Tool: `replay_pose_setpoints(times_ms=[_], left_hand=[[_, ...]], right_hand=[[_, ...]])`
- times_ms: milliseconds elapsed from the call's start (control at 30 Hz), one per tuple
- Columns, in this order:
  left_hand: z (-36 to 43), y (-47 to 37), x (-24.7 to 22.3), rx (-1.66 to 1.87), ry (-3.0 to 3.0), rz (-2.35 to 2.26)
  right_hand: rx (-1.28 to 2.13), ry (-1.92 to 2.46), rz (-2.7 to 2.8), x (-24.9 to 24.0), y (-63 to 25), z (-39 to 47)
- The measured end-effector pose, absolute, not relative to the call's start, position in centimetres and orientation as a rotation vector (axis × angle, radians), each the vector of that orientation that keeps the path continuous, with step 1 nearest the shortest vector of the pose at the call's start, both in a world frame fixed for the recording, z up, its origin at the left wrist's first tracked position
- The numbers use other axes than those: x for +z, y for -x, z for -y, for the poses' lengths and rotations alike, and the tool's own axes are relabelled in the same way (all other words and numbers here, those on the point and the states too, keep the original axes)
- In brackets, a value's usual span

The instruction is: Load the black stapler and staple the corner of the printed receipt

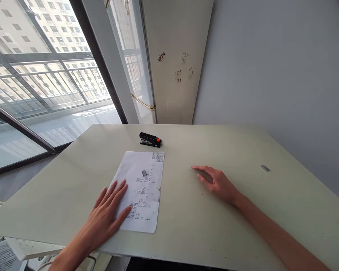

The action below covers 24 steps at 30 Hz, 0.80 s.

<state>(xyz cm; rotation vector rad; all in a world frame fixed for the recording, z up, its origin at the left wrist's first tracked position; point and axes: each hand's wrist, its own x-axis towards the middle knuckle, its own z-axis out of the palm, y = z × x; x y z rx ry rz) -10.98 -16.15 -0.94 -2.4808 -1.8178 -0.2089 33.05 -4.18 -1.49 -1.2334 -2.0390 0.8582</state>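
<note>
My left hand [109, 210] lies flat with fingers spread, its fingertips and thumb on the left edge of a printed sheet of paper [139, 194]. On the upper part of that sheet rests a short strip of staples [144, 173]. Beyond the paper stands a black stapler [150, 139] with a red-orange patch at its right end. My right hand [219, 184] hovers over or rests on the table to the right of the paper; I cannot tell whether it touches. Its index finger and thumb are apart with nothing between them.
The pale table [186, 233] fills the foreground. A second strip of staples [265, 168] lies near its right side. A stained cabinet [175, 94] stands behind the far edge, with a grey wall [271, 67] at right and a window [45, 75] at left.
</note>
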Motion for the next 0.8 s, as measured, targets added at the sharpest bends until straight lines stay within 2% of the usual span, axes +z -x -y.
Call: replay_pose_setpoints(times_ms=[200,367,567,800], left_hand=[[13.0,8.8,2.2,-0.293,2.553,1.638],[4.3,5.8,4.9,-0.464,2.403,1.66],[-7.9,4.4,4.6,-0.291,2.45,1.677],[-11.1,4.2,5.3,-0.189,2.482,1.643]], right_hand=[[0.838,1.225,2.043,-1.9,-33.2,4.1],[0.787,1.205,2.062,-2.2,-33.2,3.9],[0.763,1.174,2.061,-2.2,-33.5,3.5],[0.74,1.15,2.021,-2.1,-33.9,2.8]])
